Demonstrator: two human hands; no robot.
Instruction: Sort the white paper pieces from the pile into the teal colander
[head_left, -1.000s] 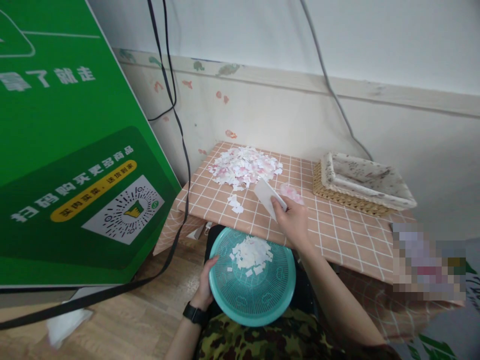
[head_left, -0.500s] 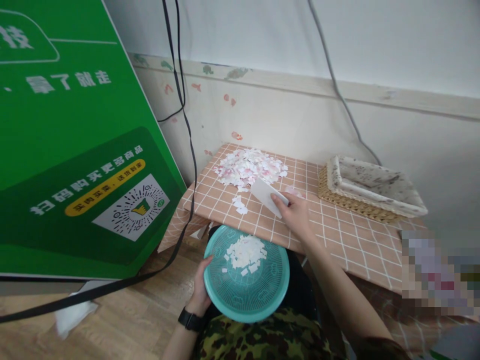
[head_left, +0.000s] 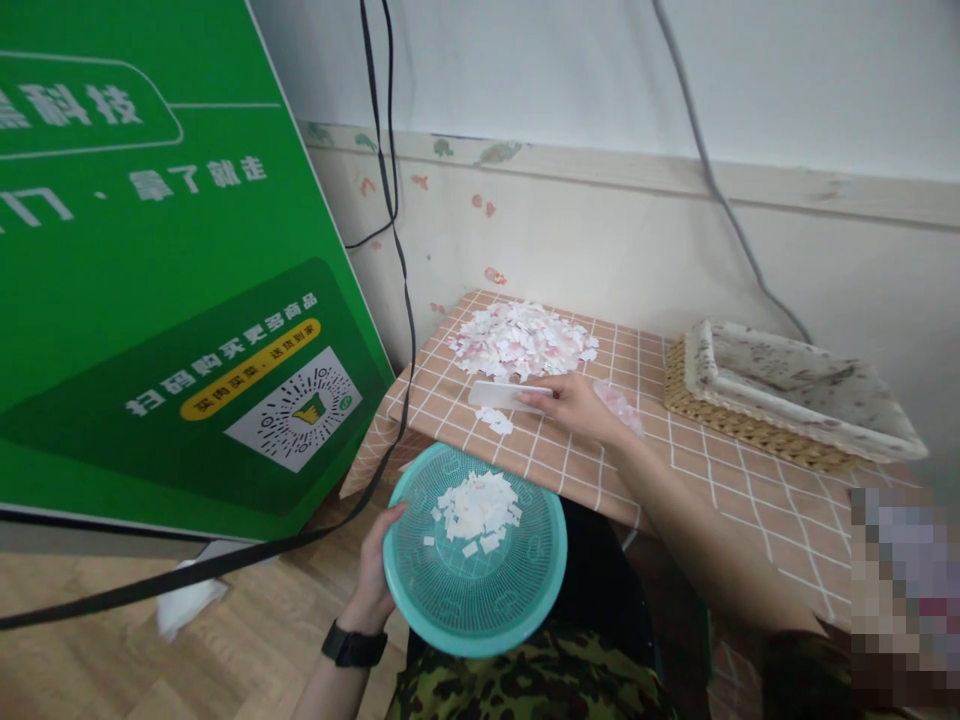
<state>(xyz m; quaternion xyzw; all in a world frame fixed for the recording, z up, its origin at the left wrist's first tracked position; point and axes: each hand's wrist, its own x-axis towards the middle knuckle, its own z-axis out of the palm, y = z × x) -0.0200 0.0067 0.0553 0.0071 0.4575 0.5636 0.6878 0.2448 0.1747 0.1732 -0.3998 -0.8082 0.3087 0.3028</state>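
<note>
Paper scraps, small and white, are lying in a loose cluster (head_left: 495, 420) on the brown, white-gridded tablecloth (head_left: 750, 490), and drawing them toward the near edge appears to be the step in hand. The right hand (head_left: 574, 405) is grasping a flat, white, rectangular scraper (head_left: 493, 396) by one end, thumb and fingers pinching it. That scraper is standing between the cluster and a large heap of white and pinkish paper bits (head_left: 525, 340); whether its edge is touching the cloth, I cannot tell. The left hand (head_left: 379, 560) is gripping the rim of a round, teal, slotted plastic colander (head_left: 495, 610), the thumb lapping over it, the other fingers mostly hidden. The colander is sitting above the lap, just beside the table edge, with a pile of white scraps (head_left: 478, 508) inside.

The next move seems to be calling for a low, level scraper edge and a steady rim beneath the tabletop, since light scraps could be scattering.

Counting: one scraper, one colander, one cloth-lined, rectangular wicker basket (head_left: 750, 425) are showing. Scraps are forming one heap, one cluster, one colander pile and one pink patch (head_left: 619, 405) beside the right wrist; single pieces are overlapping too much for counting.
</note>
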